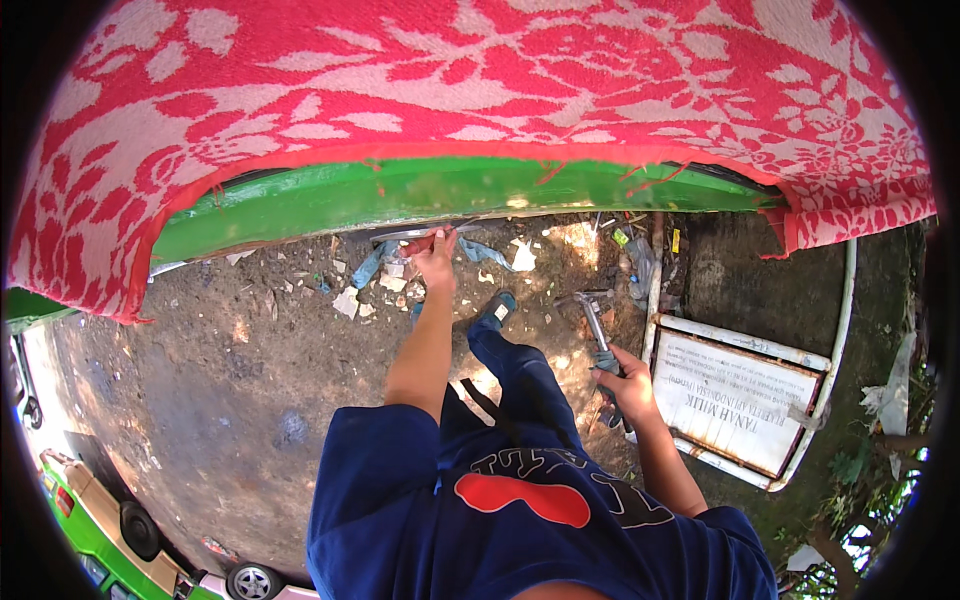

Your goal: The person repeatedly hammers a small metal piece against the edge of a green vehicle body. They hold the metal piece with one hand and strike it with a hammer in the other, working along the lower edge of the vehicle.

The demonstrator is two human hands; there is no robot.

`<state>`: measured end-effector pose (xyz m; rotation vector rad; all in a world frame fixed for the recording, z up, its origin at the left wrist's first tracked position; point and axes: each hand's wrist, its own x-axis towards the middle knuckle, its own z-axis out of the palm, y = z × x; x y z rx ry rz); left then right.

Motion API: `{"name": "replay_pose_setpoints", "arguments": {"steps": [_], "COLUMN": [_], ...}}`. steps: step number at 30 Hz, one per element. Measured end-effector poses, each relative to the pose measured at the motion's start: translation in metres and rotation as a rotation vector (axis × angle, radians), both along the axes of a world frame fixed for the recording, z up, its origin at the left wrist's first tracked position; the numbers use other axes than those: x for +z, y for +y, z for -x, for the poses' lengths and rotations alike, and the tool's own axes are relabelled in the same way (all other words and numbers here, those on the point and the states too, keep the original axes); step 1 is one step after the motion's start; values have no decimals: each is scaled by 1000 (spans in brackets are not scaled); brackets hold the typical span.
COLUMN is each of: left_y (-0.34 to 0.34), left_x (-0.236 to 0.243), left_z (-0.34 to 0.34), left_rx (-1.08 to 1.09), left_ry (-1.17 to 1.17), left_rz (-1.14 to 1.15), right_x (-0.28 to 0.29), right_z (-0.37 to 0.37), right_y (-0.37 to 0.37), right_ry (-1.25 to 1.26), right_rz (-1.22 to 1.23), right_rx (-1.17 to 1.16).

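My left hand (434, 262) reaches forward to the lower edge of a green vehicle panel (480, 188). Its fingers are closed there against a dark, thin strip (400, 232) along that edge; what exactly they pinch is too small to make out. On the right, my right hand (628, 388) is wrapped around the grip of a hammer (596, 325). The hammer points away from me, its metal head up, well apart from the panel. A red and pale pink floral cloth (500, 75) drapes over the green bodywork and hides its upper part.
A white-framed signboard (735, 400) lies at the right. Paint chips (347, 302) and blue cloth scraps (372, 262) litter the dirt ground (230, 380) below the panel. A green vehicle (85, 530) stands at the lower left. Branches and leaves (850, 530) border the lower right.
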<state>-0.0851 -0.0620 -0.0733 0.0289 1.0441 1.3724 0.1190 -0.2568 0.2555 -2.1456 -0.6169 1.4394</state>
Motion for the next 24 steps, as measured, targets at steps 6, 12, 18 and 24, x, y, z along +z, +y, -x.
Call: {"name": "replay_pose_setpoints", "arguments": {"steps": [6, 12, 18, 24], "left_y": [-18, 9, 24, 23], "left_x": [-13, -31, -34, -13], "left_z": [-5, 0, 1, -5], "left_rx": [10, 62, 16, 156], "left_ry": [-13, 15, 135, 261], "left_rz": [63, -156, -176, -155], "right_x": [-2, 18, 12, -30], "right_z": [-1, 10, 7, -1], "right_y": [18, 64, 103, 164], "right_ry": [-40, -54, -134, -88], "right_rz": [5, -28, 2, 16], "right_rx": [96, 282, 443, 746]}}
